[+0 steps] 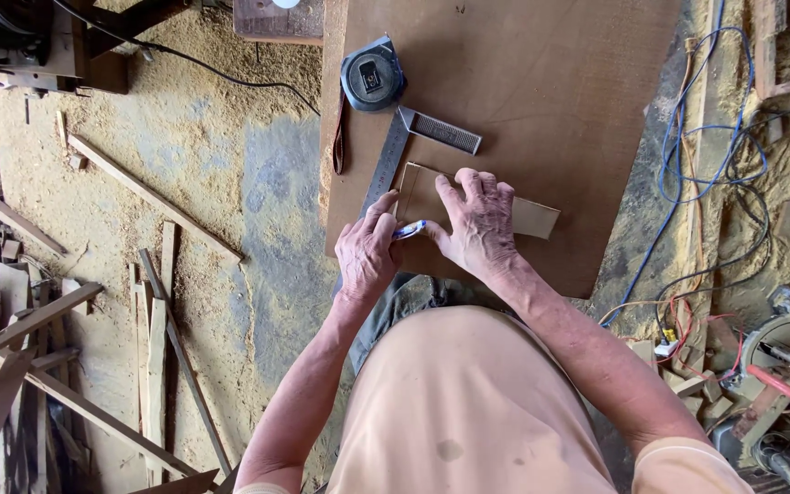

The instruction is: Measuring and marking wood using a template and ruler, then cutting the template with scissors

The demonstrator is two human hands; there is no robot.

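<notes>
My left hand (368, 254) grips a blue and white pen (411, 229) with its tip at the near left corner of a small flat wooden piece (532, 218). That piece lies on a large brown plywood board (541, 82). My right hand (477, 220) presses flat on the wooden piece, fingers spread. A metal try square (404, 151) lies just left of the piece, its long blade running toward my left hand. A round grey tape measure (372, 78) with a brown strap sits on the board beyond the square.
Sawdust covers the concrete floor (194, 165). Loose wood strips and offcuts (38, 338) are piled at the left. Blue and red cables (715, 146) trail at the right, near a power tool (779, 366). A dark machine (38, 46) stands at the top left.
</notes>
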